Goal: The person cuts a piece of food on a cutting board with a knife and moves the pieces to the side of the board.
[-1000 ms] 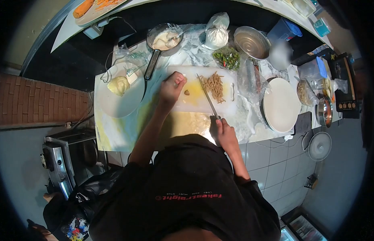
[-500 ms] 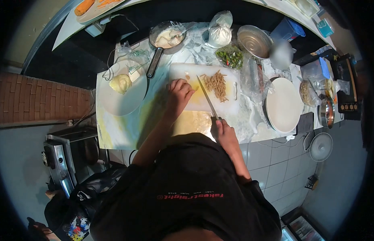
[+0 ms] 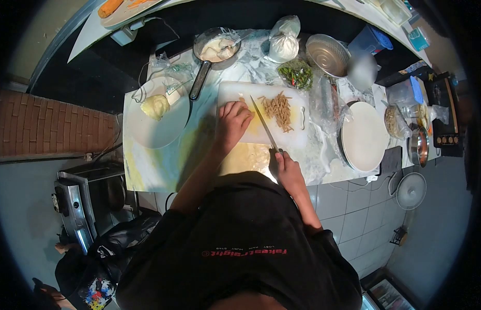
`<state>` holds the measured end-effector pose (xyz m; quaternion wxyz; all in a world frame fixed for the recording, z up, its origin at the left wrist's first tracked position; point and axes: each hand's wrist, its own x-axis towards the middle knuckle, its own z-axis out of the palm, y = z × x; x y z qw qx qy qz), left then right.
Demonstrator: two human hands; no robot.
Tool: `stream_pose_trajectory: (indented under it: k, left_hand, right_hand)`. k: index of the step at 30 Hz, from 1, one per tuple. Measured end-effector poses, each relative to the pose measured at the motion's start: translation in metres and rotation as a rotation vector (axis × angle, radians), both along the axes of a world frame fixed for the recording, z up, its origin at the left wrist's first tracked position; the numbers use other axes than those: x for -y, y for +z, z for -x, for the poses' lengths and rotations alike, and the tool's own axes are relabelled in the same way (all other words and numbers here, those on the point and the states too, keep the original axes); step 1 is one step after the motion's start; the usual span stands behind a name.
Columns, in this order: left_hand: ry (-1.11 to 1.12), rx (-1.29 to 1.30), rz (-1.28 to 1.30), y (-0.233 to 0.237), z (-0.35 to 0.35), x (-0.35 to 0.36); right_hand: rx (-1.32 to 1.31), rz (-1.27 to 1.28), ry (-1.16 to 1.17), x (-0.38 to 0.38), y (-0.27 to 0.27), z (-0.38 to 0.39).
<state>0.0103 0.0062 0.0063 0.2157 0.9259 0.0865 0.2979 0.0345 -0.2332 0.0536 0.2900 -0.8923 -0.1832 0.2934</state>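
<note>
Your black shirt (image 3: pixel 240 227) fills the bottom center of the frame. Just above it, right of center, your right hand (image 3: pixel 289 173) is closed around the handle of a knife (image 3: pixel 265 123), its blade slanting up and to the left over the cutting board (image 3: pixel 297 135). Your left hand (image 3: pixel 233 125) is at the center, resting on the board left of the blade, fingers bent and side by side; you cannot tell whether they are clamped on anything, as they hide what is under them. A pile of thin brown strips (image 3: pixel 278 111) lies on the board, right of the blade. On the table (image 3: pixel 147 170), a large plate (image 3: pixel 147 133) at left holds a pale yellow lump (image 3: pixel 155 107), and a white oval plate (image 3: pixel 363 137) sits right of the board. Clear plastic (image 3: pixel 322 103) lies between that plate and the board. Beyond the board, a bag of green peppers (image 3: pixel 296 75) is near its upper right edge. Farther up are a pan (image 3: pixel 216 49) with creamy white contents, a tied bag of white stuff (image 3: pixel 284 46) and a round metal pan (image 3: pixel 328 55). At the upper left, a carrot (image 3: pixel 110 7) lies on a raised shelf (image 3: pixel 90 39).
</note>
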Motion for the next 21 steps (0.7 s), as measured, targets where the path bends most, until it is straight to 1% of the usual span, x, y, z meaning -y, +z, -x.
stream_pose_trajectory:
  k: [4, 7, 9, 12, 17, 21]
  left_hand:
    - [-0.039, -0.018, 0.009, 0.005, 0.004, 0.003]
    - [-0.023, 0.023, -0.051, 0.009, 0.010, 0.004]
    - [-0.062, 0.017, -0.098, 0.011, 0.016, 0.004]
    - [-0.065, -0.036, -0.116, 0.002, 0.023, 0.007]
    - [-0.101, -0.015, -0.080, 0.001, 0.027, 0.007]
    - [-0.133, -0.002, -0.064, -0.003, 0.028, 0.006]
  right_hand:
    - [-0.010, -0.008, 0.002, -0.003, 0.000, -0.001]
    - [-0.022, -0.003, 0.009, -0.003, 0.003, -0.001]
    - [-0.027, 0.000, 0.018, -0.003, 0.003, -0.001]
    - [-0.039, -0.013, 0.015, -0.004, 0.001, 0.000]
    - [-0.024, -0.027, 0.021, -0.006, 0.004, -0.001]
    - [0.006, -0.038, 0.023, -0.006, -0.004, 0.000]
